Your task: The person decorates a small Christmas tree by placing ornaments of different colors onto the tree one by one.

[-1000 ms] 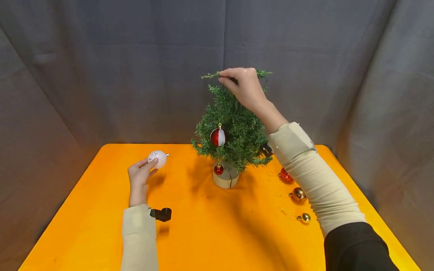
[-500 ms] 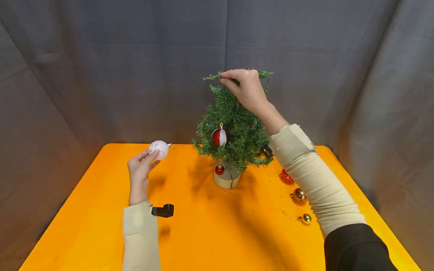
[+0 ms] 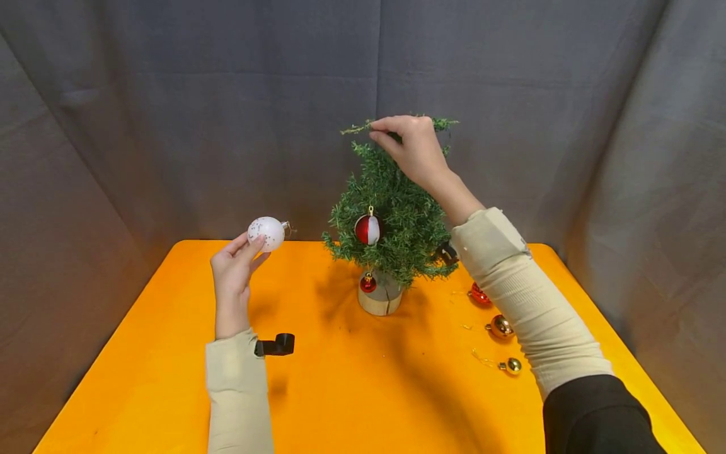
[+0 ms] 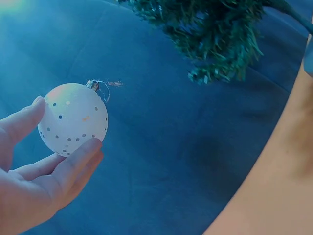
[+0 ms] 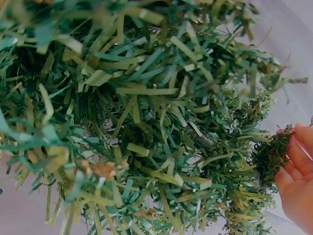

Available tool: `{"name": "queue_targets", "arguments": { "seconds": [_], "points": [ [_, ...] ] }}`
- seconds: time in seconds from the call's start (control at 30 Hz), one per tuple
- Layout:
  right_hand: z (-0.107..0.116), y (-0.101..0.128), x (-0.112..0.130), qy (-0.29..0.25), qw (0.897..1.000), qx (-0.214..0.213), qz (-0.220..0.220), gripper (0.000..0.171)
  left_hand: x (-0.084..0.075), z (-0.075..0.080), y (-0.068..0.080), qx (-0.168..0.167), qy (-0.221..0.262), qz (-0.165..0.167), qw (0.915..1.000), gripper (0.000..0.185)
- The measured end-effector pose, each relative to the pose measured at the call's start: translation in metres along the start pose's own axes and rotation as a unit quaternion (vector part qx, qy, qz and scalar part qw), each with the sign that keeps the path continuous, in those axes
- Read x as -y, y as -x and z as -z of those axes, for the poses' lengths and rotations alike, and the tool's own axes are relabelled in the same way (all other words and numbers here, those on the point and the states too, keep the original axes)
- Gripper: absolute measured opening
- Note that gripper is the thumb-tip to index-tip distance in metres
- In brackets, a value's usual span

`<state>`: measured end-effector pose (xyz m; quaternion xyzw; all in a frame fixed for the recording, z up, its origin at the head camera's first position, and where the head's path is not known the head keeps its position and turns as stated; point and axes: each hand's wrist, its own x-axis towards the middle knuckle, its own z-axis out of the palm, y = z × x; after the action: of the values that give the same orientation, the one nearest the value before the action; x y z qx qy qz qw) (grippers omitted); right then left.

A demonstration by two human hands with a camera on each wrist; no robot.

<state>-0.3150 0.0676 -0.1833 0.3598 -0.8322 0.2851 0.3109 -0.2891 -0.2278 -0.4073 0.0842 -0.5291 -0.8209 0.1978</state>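
A small green tree [image 3: 391, 227] stands on a wooden stump base [image 3: 379, 301] at the back of the orange table [image 3: 340, 391]. My right hand [image 3: 409, 146] pinches a branch at the treetop [image 5: 271, 154]. A red-and-white bauble [image 3: 366, 229] and a small red bauble [image 3: 367, 283] hang on the tree. My left hand [image 3: 235, 268] holds a white dotted bauble [image 3: 266, 232] [image 4: 73, 119] by its fingertips, raised to the left of the tree, its silver cap and hook pointing toward the tree.
A red bauble [image 3: 479, 294] and two gold baubles [image 3: 500, 326] [image 3: 512, 366] lie on the table right of the tree, under my right forearm. Grey cloth [image 3: 170, 113] hangs behind and beside the table.
My left hand has lifted the white bauble upward and slightly toward the tree. The right hand has stayed on the treetop branch.
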Motion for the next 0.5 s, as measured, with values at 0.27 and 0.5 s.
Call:
{"name": "queue_targets", "arguments": {
  "seconds": [0.27, 0.5],
  "points": [
    [0.001, 0.000, 0.002, 0.006, 1.000, 0.009, -0.009, 0.021, -0.068, -0.041, 0.055, -0.002, 0.005, 0.025, 0.9997, 0.054],
    [0.000, -0.001, 0.000, 0.007, 1.000, 0.013, -0.013, 0.021, -0.072, -0.047, 0.054, 0.011, -0.005, 0.002, 0.9999, 0.053]
  ]
}}
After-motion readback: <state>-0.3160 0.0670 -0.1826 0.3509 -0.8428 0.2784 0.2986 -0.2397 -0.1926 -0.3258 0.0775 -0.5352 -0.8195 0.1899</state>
